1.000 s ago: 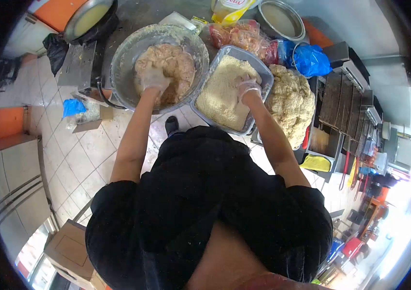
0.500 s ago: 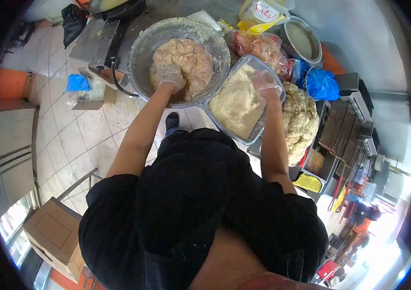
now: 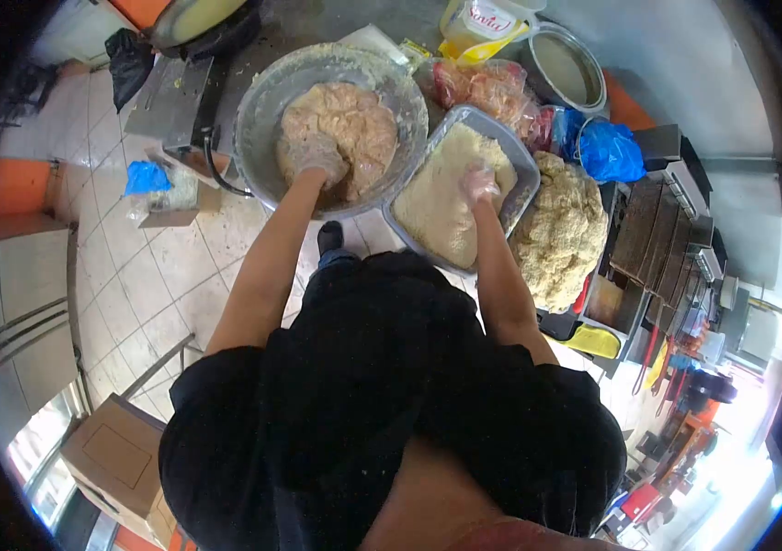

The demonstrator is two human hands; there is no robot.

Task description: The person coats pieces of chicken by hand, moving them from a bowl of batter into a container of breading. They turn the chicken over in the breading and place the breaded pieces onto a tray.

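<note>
Just one word can be read, and it looks like "Sovia". It is in red letters on a white label (image 3: 488,18) on the plastic jug (image 3: 474,46) near the tabletop's (image 3: 304,23) far edge. The small yellow packet's (image 3: 416,50) marks are too tiny to read.

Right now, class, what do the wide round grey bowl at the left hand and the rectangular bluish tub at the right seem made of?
The wide round grey bowl looks like dull metal, from its muted sheen. The rectangular bluish tub seems smooth plastic; its even colour and rounded corners suggest moulding.
</note>
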